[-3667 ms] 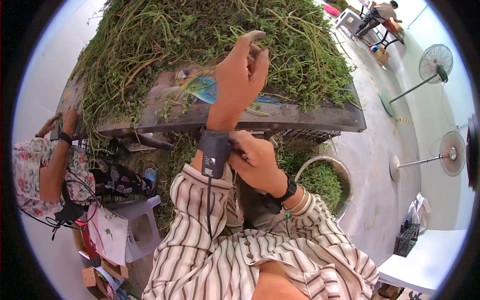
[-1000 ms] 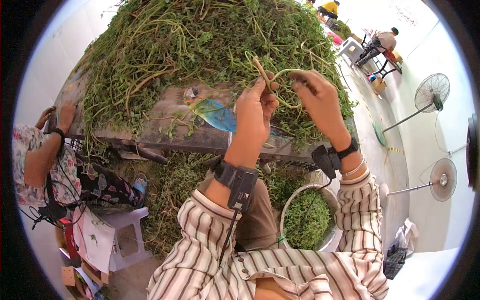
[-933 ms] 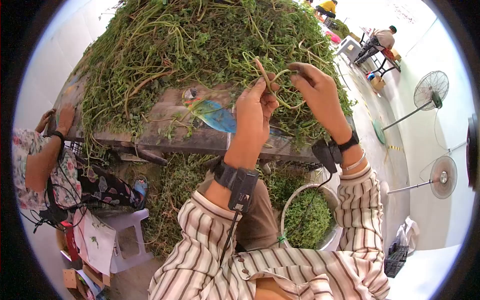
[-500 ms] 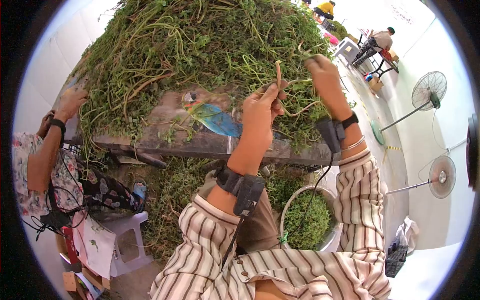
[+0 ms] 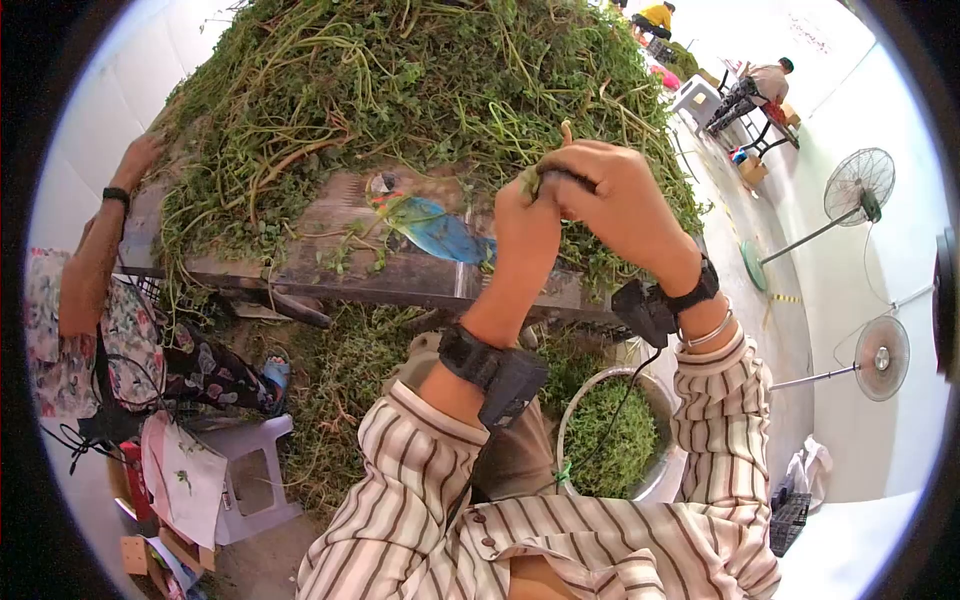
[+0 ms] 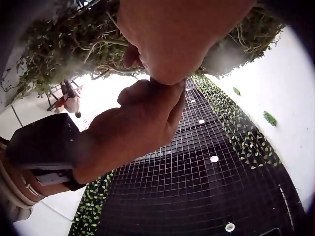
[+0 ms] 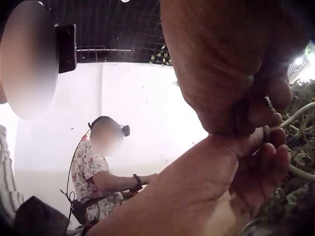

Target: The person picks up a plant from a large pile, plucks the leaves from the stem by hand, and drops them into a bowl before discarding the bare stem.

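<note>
My left hand (image 5: pixel 525 222) is raised over the table's near edge and pinches a green plant stem, whose pale end (image 5: pixel 566 132) pokes up past the fingers. Against it sits my right hand (image 5: pixel 622 198), fingers curled over the left fingertips and the same stem. A bit of green (image 5: pixel 529 184) shows at the left thumb. In the right wrist view, pale stem (image 7: pixel 299 114) runs out beyond the fingers of both hands, which overlap there. From the left wrist view, the right hand (image 6: pixel 140 115) meets the left at the fingertips, and the stem between them is hidden.
A big heap of leafy stems (image 5: pixel 420 100) covers the dark table (image 5: pixel 390 282). Below right stands a round tub (image 5: pixel 567 420) of short greens (image 5: pixel 612 430). Another person (image 5: pixel 100 310) works at the left, beside a plastic stool (image 5: pixel 265 480). Fans (image 5: pixel 882 357) stand at the right.
Earlier, the right hand was at the left wrist's strap. Later both hands had a looping stem, the right moving out to the right. Now it has come back in against the left hand.
</note>
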The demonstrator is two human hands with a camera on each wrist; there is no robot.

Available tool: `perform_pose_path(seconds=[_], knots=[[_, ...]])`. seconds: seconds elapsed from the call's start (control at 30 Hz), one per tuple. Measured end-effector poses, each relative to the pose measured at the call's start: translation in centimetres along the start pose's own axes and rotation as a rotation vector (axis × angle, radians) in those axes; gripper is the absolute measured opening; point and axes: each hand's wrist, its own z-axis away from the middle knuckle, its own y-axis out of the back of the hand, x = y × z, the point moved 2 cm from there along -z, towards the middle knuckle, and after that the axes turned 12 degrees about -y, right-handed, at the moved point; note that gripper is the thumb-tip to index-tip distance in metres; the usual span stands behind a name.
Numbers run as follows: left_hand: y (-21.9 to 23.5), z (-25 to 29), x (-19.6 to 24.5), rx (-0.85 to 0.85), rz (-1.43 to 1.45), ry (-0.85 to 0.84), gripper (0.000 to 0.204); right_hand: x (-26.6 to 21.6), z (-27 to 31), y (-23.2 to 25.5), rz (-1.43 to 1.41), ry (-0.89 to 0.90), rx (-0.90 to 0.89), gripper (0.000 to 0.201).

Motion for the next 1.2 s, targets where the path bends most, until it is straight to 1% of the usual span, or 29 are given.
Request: perform_pose_path(seconds=[0.03,0.07,0.1,0.17,0.2,0.27,0.3,0.37,0.4,0.47,0.5,0.57,0.6,0.67,0.7,0.77,0.8,0.83,0.9,1.0,1.03,1.07,1.1,1.17,1.2], knots=[[0.1,-0.2,-0.2,-0.001,-0.017,-0.05,0.018,0.0,0.0,-0.4,0.037,0.025,-0.036,0.02],[0.2,-0.3,-0.5,-0.001,-0.035,-0.099,0.017,0.0,0.1,-0.5,0.052,0.047,-0.035,0.021],[0.3,-0.2,-0.9,0.003,-0.034,-0.1,0.017,0.0,0.0,-0.5,0.052,0.05,-0.039,0.021],[0.0,-0.1,-1.0,-0.036,0.173,-0.123,0.019,0.0,0.2,-0.6,0.102,0.056,-0.037,0.02],[0.2,0.0,-1.1,-0.037,0.171,-0.119,0.019,0.1,0.2,-0.6,0.099,0.052,-0.038,0.02],[0.4,0.0,-1.1,-0.109,0.041,-0.102,0.019,0.1,0.1,-0.7,0.099,0.042,-0.069,0.02],[0.4,0.0,-1.1,-0.11,0.04,-0.1,0.019,0.2,0.0,-0.8,0.097,0.04,-0.068,0.02],[0.3,-0.1,-0.6,-0.117,-0.156,-0.231,0.02,0.3,-0.2,-1.0,0.151,0.086,-0.074,0.019],[0.3,0.0,-0.4,-0.121,-0.156,-0.233,0.02,0.4,-0.2,-1.1,0.15,0.086,-0.07,0.019],[0.4,0.2,0.3,-0.139,-0.43,-0.187,0.022,0.5,-0.3,-1.2,0.089,0.067,-0.037,0.017],[0.5,0.1,-0.1,-0.143,-0.431,-0.188,0.022,0.6,-0.2,-1.1,0.088,0.066,-0.033,0.017],[0.6,-0.1,-1.0,-0.184,-0.385,-0.102,0.019,1.2,-0.2,-0.9,-0.279,-0.287,-0.148,0.013],[0.5,0.0,-1.4,-0.189,-0.387,-0.103,0.019,1.3,-0.1,-0.3,-0.281,-0.287,-0.143,0.013],[-0.1,0.1,-0.7,-0.087,-0.255,-0.034,0.02,1.5,0.0,1.3,-0.526,-0.273,-0.157,0.01],[-0.2,0.0,-0.4,-0.088,-0.255,-0.028,0.02,1.8,0.1,1.9,-0.527,-0.279,-0.157,0.01],[0.1,-0.3,0.2,0.012,-0.086,-0.008,0.022,2.7,0.1,3.0,-1.271,-0.349,-0.17,0.012],[0.3,-0.4,0.5,0.048,-0.005,0.025,0.021,4.0,0.3,3.2,-1.339,-0.284,-0.193,0.015],[0.6,-0.6,0.5,0.044,-0.004,0.024,0.021,4.3,0.5,3.0,-1.337,-0.283,-0.188,0.015],[1.3,-0.8,0.4,0.162,0.08,0.066,0.021,5.2,1.1,2.6,-1.396,-0.519,0.007,0.017],[1.6,-1.0,0.3,0.202,0.109,0.056,0.021,8.5,1.8,1.4,-1.357,-0.5,-0.034,0.015],[1.5,-0.9,0.4,0.223,0.105,0.059,0.021,8.5,1.8,1.2,-1.33,-0.5,-0.046,0.015],[1.4,-0.8,0.5,0.219,0.103,0.061,0.021,8.6,2.0,1.0,-1.243,-0.604,0.003,0.011],[1.3,-0.7,0.6,0.223,0.102,0.064,0.021,8.8,1.9,0.7,-1.246,-0.604,0.008,0.011],[1.0,-0.7,0.9,0.218,0.1,0.066,0.021,9.1,1.7,0.2,-1.015,-0.744,-0.072,0.01],[0.9,-0.6,0.9,0.2,0.127,0.07,0.021,9.2,1.5,-0.3,-1.007,-0.765,-0.072,0.011]])
